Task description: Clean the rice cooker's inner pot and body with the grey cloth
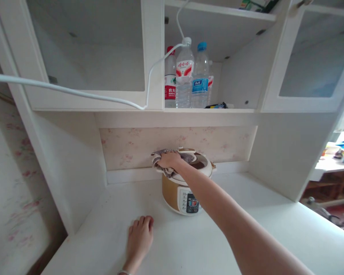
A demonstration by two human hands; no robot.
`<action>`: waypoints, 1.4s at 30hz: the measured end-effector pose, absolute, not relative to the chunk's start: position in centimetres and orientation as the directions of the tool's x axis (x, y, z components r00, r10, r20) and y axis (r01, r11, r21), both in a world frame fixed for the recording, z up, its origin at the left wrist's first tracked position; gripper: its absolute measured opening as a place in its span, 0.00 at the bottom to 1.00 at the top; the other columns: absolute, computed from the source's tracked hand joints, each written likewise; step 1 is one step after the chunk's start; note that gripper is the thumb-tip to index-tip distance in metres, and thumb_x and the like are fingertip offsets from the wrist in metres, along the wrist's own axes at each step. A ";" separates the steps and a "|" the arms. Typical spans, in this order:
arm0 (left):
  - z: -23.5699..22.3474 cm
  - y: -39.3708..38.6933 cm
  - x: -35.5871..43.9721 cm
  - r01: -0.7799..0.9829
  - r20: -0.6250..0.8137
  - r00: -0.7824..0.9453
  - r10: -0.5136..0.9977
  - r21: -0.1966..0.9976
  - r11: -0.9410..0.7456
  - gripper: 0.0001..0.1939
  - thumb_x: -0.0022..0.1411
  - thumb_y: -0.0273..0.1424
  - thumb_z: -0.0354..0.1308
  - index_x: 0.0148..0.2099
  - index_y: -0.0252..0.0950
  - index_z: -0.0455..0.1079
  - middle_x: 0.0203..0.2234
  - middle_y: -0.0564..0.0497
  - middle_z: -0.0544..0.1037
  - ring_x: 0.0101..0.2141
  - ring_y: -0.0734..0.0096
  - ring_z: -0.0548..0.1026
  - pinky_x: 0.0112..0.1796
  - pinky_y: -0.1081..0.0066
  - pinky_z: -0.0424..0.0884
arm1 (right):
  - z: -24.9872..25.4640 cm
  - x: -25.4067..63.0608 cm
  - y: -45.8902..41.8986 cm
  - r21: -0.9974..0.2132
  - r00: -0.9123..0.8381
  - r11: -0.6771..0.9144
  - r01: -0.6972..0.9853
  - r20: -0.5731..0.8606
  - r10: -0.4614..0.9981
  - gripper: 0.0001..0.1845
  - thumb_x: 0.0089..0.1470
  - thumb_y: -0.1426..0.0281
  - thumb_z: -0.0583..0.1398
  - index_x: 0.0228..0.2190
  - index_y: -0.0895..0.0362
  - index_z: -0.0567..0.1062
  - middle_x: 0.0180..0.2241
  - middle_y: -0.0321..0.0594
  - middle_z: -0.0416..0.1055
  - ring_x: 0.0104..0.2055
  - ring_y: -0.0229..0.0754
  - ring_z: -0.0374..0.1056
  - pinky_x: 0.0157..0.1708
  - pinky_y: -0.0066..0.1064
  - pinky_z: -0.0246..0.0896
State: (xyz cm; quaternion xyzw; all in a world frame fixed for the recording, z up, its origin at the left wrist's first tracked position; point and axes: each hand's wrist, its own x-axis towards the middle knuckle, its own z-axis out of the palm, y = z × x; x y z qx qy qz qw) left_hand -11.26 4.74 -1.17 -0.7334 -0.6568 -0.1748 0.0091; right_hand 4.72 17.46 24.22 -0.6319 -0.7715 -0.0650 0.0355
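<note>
A gold and white electric cooker [170, 193] with a control panel on its front stands on the white counter [103, 233] near the back wall. My right hand [169, 159] reaches across to the left side of its lid, fingers closed over a patterned cloth [167, 172] that is pressed against the lid. Part of the lid and the panel's right edge are hidden behind my right forearm. My left hand [140, 233] rests on the counter in front of the cooker, its fingers curled together and nothing visible in them.
Above the counter, an open cabinet shelf [235, 110] holds several plastic bottles [184, 86]. Glass-fronted doors [154, 53] flank it, the right one [271, 76] swung open. A white cable [103, 98] hangs across the left door. Side panels [286, 152] bound the niche.
</note>
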 end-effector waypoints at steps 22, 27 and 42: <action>-1.3 4.6 -12.0 0.964 0.341 0.116 0.933 0.188 -0.189 0.15 0.66 0.31 0.42 0.42 0.40 0.71 0.37 0.47 0.74 0.40 0.61 0.70 0.38 0.64 0.58 | 20.8 6.3 10.7 0.366 -0.641 0.541 0.757 0.257 0.723 0.28 0.51 0.62 0.56 0.55 0.52 0.66 0.60 0.43 0.58 0.62 0.58 0.47 0.58 0.55 0.37; -1.6 4.6 -12.0 0.960 0.355 0.127 0.926 0.193 -0.205 0.14 0.66 0.30 0.43 0.42 0.40 0.71 0.36 0.48 0.74 0.40 0.63 0.70 0.39 0.65 0.60 | 20.2 10.2 8.0 0.382 -0.701 0.593 0.709 0.295 0.649 0.32 0.49 0.65 0.58 0.57 0.51 0.63 0.62 0.40 0.55 0.64 0.55 0.45 0.60 0.52 0.36; 15.3 4.7 -2.9 0.663 0.639 0.630 0.441 -0.147 -0.734 0.36 0.53 0.43 0.61 0.60 0.34 0.58 0.57 0.39 0.62 0.58 0.50 0.57 0.57 0.52 0.52 | 22.9 14.4 8.7 -0.680 -0.346 0.597 0.425 0.487 0.802 0.28 0.50 0.54 0.60 0.50 0.52 0.72 0.52 0.40 0.70 0.54 0.45 0.64 0.56 0.37 0.54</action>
